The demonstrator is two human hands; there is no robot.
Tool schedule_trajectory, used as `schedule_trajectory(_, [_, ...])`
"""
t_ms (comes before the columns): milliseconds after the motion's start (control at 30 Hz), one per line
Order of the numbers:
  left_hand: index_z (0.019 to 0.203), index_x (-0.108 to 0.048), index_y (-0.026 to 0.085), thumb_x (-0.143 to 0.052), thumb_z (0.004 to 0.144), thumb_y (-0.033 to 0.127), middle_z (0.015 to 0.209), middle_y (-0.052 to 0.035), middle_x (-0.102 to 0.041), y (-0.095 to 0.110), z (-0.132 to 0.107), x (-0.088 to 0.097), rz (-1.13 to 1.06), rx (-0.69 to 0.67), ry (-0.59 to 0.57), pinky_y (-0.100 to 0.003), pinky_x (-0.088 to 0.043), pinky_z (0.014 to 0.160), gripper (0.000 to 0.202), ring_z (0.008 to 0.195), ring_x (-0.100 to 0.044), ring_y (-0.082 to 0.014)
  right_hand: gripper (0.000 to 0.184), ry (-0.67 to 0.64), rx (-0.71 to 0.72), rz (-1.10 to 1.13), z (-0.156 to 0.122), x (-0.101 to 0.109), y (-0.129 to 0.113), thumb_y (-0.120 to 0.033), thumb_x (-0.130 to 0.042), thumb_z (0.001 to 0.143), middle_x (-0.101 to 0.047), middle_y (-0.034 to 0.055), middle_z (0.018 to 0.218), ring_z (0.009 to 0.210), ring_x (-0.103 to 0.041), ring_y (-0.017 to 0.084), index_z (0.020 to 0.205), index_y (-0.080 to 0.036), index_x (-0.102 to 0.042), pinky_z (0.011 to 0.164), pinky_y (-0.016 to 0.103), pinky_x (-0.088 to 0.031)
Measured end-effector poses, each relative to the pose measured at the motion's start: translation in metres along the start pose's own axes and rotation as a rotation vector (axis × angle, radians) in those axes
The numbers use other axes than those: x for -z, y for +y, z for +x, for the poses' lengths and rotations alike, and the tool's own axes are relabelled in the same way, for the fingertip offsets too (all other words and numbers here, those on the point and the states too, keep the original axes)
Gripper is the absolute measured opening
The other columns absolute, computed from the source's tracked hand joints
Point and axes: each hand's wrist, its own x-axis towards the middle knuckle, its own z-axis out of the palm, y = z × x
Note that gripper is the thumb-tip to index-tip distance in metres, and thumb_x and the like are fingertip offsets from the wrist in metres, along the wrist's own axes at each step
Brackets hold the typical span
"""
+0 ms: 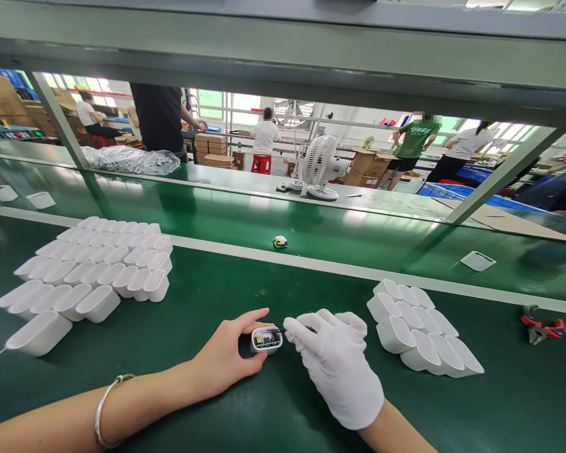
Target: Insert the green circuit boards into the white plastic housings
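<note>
My bare left hand [229,352] is closed round a small white oval plastic housing [266,351] on the green table. Inside the housing sit a circuit board and a yellow part [258,340]. My right hand [334,362], in a white glove, pinches a thin dark tool [278,331], whose tip reaches over the housing's far rim. Most of that tool is hidden by the glove, so its exact kind does not show. Beyond both hands lies a loose circuit board with a white and yellow top [280,241].
Rows of white oval housings [99,274] stand at left, with a smaller group [419,327] at right. Red-handled pliers [542,328] lie far right. White flat covers [478,260] rest on the conveyor strip [217,217]. Behind are a fan [319,163] and several people. A shelf beam [283,63] crosses above.
</note>
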Motion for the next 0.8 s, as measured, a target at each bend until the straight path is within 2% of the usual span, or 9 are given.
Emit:
schedule_trajectory(100, [0.126, -0.046, 0.016, -0.056, 0.075, 0.021, 0.106, -0.0030, -0.065, 0.001, -0.001, -0.001, -0.001, 0.008, 0.002, -0.036, -0.037, 0.105, 0.053, 0.105, -0.058, -0.0194, 0.020, 0.002, -0.004, 0.011, 0.000, 0.001, -0.001, -0.010, -0.049, 0.083, -0.060, -0.0050, 0.064, 0.058, -0.043, 0.008, 0.079, -0.024, -0.063, 0.067, 0.032, -0.020])
schedule_trajectory(333, [0.126, -0.047, 0.016, -0.056, 0.074, 0.021, 0.108, -0.0035, -0.064, 0.001, 0.000, 0.000, -0.001, 0.002, 0.003, -0.035, -0.038, 0.103, 0.053, 0.104, -0.058, -0.0200, 0.019, -0.012, -0.011, 0.005, 0.002, 0.000, -0.003, -0.014, -0.048, 0.086, -0.058, -0.0052, 0.062, 0.056, -0.041, 0.008, 0.074, -0.023, -0.060, 0.067, 0.032, -0.020])
schedule_trajectory(467, [0.126, -0.047, 0.017, -0.057, 0.073, 0.020, 0.111, -0.0044, -0.063, 0.001, 0.000, 0.001, -0.016, 0.007, 0.000, -0.036, -0.038, 0.103, 0.055, 0.105, -0.058, -0.0207, 0.019, -0.028, -0.003, 0.018, 0.002, 0.001, -0.002, -0.011, -0.048, 0.083, -0.057, -0.0052, 0.060, 0.056, -0.039, 0.009, 0.072, -0.022, -0.059, 0.068, 0.032, -0.019])
schedule_trajectory(700, [0.126, -0.046, 0.017, -0.057, 0.071, 0.017, 0.109, -0.0039, -0.063, 0.001, -0.001, 0.000, 0.011, 0.001, 0.004, -0.034, -0.038, 0.102, 0.056, 0.103, -0.058, -0.0198, 0.023, -0.031, -0.172, 0.121, -0.004, -0.002, 0.024, -0.007, -0.052, 0.079, -0.062, -0.0056, 0.061, 0.060, -0.049, 0.009, 0.075, -0.025, -0.065, 0.066, 0.031, -0.020])
schedule_trajectory(800, [0.125, -0.048, 0.018, -0.058, 0.068, 0.013, 0.109, -0.0045, -0.061, -0.001, -0.002, -0.001, 0.075, 0.014, 0.032, -0.033, -0.040, 0.099, 0.058, 0.101, -0.057, -0.0195, 0.022, -0.165, -0.257, 0.046, -0.009, -0.009, 0.036, -0.012, -0.056, 0.079, -0.064, -0.0037, 0.062, 0.067, -0.054, 0.013, 0.063, -0.024, -0.065, 0.066, 0.032, -0.025])
